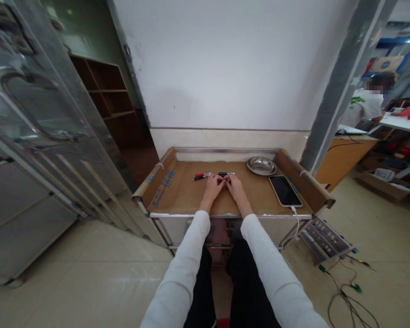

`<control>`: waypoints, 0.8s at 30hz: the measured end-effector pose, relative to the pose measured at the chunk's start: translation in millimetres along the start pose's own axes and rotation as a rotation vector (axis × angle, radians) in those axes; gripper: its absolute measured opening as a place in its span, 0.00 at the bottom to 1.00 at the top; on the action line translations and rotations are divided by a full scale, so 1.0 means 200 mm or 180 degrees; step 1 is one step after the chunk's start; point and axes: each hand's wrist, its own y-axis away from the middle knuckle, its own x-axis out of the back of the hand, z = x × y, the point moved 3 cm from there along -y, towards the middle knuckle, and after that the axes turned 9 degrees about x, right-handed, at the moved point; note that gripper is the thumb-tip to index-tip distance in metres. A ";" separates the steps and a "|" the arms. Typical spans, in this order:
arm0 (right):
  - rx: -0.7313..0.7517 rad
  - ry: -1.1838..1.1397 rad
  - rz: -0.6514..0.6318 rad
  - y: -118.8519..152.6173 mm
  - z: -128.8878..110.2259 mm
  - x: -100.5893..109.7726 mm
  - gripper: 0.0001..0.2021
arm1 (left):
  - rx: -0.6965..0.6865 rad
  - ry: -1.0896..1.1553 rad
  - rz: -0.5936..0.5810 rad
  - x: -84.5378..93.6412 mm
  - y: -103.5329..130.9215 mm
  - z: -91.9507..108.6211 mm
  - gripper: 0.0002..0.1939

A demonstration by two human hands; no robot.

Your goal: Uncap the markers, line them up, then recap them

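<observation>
Both of my hands meet over the middle of a cardboard-lined cart top (187,198). My left hand (212,188) and my right hand (235,188) have their fingertips pinched together on something small and dark, too small to make out. Red and black pens (201,176) lie just beyond my left hand, to its left. A black pen (226,173) rests behind the fingertips. To the right of my right hand are a round metal dish (261,166) and a phone (285,191) with a white cable plugged into its near end.
Raised cardboard sides (304,180) edge the cart. A white wall (225,68) stands behind it, a metal door (54,114) at the left. An electrical box (326,241) and cables are on the floor at the right. A person (367,107) sits in the right background.
</observation>
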 end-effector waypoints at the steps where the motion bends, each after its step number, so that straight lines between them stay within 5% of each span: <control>1: -0.0018 0.0005 0.0011 0.00 0.00 0.00 0.11 | 0.0002 0.0022 0.0007 0.00 0.00 0.00 0.03; 24: 0.0104 -0.0094 0.0010 0.00 0.02 -0.02 0.16 | 0.0101 -0.0339 -0.0070 -0.01 0.01 0.01 0.06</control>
